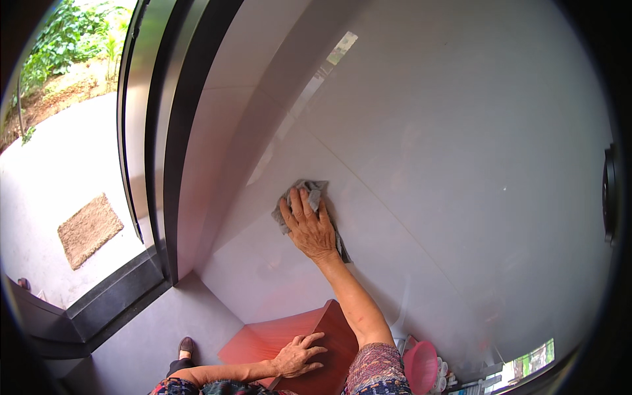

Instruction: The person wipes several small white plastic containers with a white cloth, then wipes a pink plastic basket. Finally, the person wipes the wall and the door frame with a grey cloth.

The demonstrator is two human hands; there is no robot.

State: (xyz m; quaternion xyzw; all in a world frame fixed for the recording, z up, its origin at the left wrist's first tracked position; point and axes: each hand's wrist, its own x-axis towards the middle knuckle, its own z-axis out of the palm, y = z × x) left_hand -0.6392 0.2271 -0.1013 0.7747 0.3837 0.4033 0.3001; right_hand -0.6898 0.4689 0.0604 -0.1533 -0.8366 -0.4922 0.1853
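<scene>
Against the pale glossy wall (421, 151), my right hand (311, 227) presses a crumpled grey cloth (316, 186) with its fingers over it. Part of the cloth shows above the fingertips, and a dark edge of it hangs below the wrist. Lower down, my left hand (299, 355) lies with fingers apart at the edge of a reddish-brown wooden piece of furniture (280, 329). It holds nothing. The furniture stands close to the wall, its lower part hidden by my arms and body.
A black-framed doorway (172, 131) stands at the left, with a brown mat (90, 230) on the pale ground outside. A pink basin (421, 367) and small white items are right of my right arm. My shoe (186, 346) rests on the grey floor (191, 309).
</scene>
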